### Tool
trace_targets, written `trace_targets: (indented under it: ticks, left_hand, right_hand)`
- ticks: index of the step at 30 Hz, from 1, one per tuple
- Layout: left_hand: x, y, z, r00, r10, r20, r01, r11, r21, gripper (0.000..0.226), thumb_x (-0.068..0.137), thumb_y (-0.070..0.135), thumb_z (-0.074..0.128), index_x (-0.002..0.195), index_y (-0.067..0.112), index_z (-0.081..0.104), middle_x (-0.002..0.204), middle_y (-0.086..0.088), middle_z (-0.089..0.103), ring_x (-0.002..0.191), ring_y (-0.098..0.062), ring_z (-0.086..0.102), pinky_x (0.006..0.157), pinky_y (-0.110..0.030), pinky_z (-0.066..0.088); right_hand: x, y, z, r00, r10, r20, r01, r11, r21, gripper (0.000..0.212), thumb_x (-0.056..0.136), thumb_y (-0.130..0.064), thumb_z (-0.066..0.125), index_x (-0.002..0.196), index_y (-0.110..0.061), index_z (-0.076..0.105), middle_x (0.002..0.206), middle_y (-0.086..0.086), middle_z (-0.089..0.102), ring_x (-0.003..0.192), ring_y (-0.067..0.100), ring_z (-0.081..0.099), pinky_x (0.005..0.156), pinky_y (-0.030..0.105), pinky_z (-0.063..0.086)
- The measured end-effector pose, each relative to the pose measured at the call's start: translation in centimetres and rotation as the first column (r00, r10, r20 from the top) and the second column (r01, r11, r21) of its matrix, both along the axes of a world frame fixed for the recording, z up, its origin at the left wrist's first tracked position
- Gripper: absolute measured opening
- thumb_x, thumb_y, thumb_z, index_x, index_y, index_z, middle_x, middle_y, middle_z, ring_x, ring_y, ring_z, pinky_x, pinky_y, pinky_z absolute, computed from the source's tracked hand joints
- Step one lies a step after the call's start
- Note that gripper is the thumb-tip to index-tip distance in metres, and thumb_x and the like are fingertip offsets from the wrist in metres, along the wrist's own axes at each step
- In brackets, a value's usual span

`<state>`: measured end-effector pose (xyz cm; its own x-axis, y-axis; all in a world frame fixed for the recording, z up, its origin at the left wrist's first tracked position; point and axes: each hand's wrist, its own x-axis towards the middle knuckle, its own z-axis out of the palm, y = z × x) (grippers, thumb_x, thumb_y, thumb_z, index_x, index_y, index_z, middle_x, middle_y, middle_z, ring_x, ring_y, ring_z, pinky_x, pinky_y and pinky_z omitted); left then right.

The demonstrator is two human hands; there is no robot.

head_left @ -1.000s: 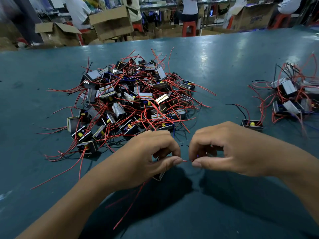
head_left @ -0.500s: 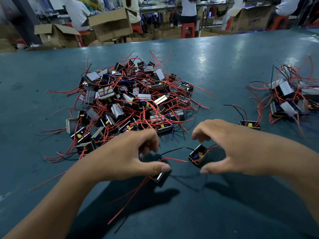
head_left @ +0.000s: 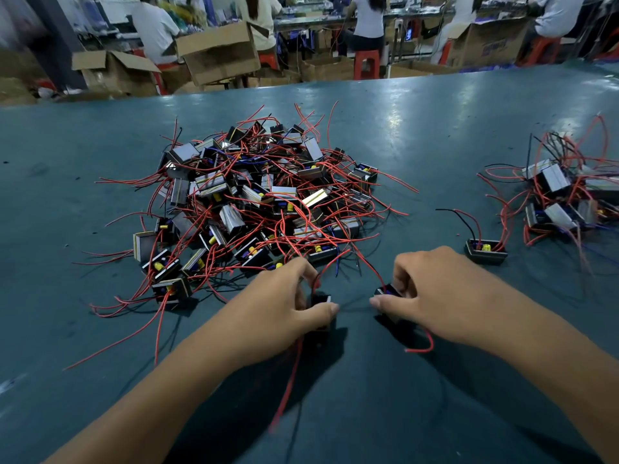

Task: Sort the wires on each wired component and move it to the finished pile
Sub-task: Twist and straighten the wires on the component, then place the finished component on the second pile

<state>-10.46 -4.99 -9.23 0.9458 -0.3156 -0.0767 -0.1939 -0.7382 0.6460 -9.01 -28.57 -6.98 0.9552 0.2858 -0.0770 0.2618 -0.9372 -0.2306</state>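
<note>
My left hand (head_left: pixel 274 306) grips a small black wired component (head_left: pixel 321 300) between thumb and curled fingers, its red wire (head_left: pixel 288 380) trailing toward me. My right hand (head_left: pixel 432 296) grips a second black component (head_left: pixel 385 291), a red wire (head_left: pixel 420 348) curling out beneath the palm. Both hands sit close together just in front of the big unsorted pile (head_left: pixel 254 202) of components with tangled red wires. A smaller pile (head_left: pixel 562 195) lies at the right edge, with one lone component (head_left: pixel 485 251) in front of it.
The teal table (head_left: pixel 418 128) stretches back to its far edge. Beyond it stand cardboard boxes (head_left: pixel 217 55), red stools (head_left: pixel 366 63) and seated people at work benches.
The hands moved apart from pinching one wire, then each closed on a separate component. The right hand's component now sits mostly hidden in its fingers, and wires have lifted off the table.
</note>
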Motion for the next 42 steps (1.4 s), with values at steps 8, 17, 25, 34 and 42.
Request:
trace_targets:
  ticks: [8,17,25,34,42]
  left_hand:
    - [-0.4,-1.7,-0.5,0.972,-0.06,-0.226,-0.04,0.91,-0.413,0.036,0.085,0.036,0.074,0.108,0.014,0.057,0.072,-0.008,0.069,0.059,-0.027,0.069,0.047,-0.032,0.054]
    - [-0.3,-1.8,-0.5,0.982,-0.089,-0.168,-0.031,0.799,-0.601,0.016,0.1,0.002,0.054,0.115,0.007,0.056,0.075,-0.005,0.061,0.063,-0.023,0.065,0.057,-0.031,0.056]
    - [-0.1,-1.9,-0.6,0.987,-0.142,-0.077,0.048,0.71,-0.703,0.028,0.096,0.009,0.058,0.124,0.011,0.054,0.09,-0.007,0.065,0.075,-0.022,0.063,0.064,-0.035,0.053]
    - [0.3,-1.5,-1.1,0.995,-0.093,-0.027,0.06,0.812,-0.58,0.015,0.099,0.008,0.058,0.111,0.015,0.063,0.082,-0.001,0.068,0.072,-0.017,0.064,0.062,-0.03,0.054]
    - [0.6,-1.2,-0.9,1.0,0.017,0.004,-0.011,0.818,-0.575,0.014,0.098,0.006,0.06,0.102,0.017,0.069,0.079,-0.001,0.069,0.072,-0.015,0.065,0.063,-0.026,0.054]
  right_hand:
    - [-1.0,1.2,-0.5,0.959,0.096,-0.266,0.016,0.921,0.39,0.051,0.073,-0.073,0.062,0.09,-0.025,0.056,0.066,-0.002,0.072,0.049,0.012,0.067,0.058,0.039,0.06]
    - [-0.4,1.4,-1.2,0.957,0.102,-0.272,0.084,0.799,0.596,0.046,0.07,-0.049,0.084,0.102,-0.026,0.061,0.065,-0.007,0.064,0.053,0.005,0.056,0.054,0.026,0.045]
    - [0.7,-3.0,4.5,0.982,0.003,-0.187,0.144,0.627,0.766,0.04,0.071,-0.026,0.083,0.104,-0.018,0.061,0.052,-0.003,0.054,0.038,0.007,0.043,0.038,0.018,0.034]
    - [8.6,-17.3,8.1,0.851,-0.51,0.121,0.426,0.807,0.408,0.058,0.073,-0.041,0.085,0.118,-0.015,0.06,0.076,0.004,0.064,0.057,0.018,0.061,0.053,0.028,0.04]
    - [12.2,-22.7,5.2,0.82,-0.569,-0.069,0.563,0.777,0.281,0.049,0.078,-0.028,0.083,0.101,0.008,0.06,0.095,0.019,0.071,0.076,0.039,0.073,0.079,0.049,0.059]
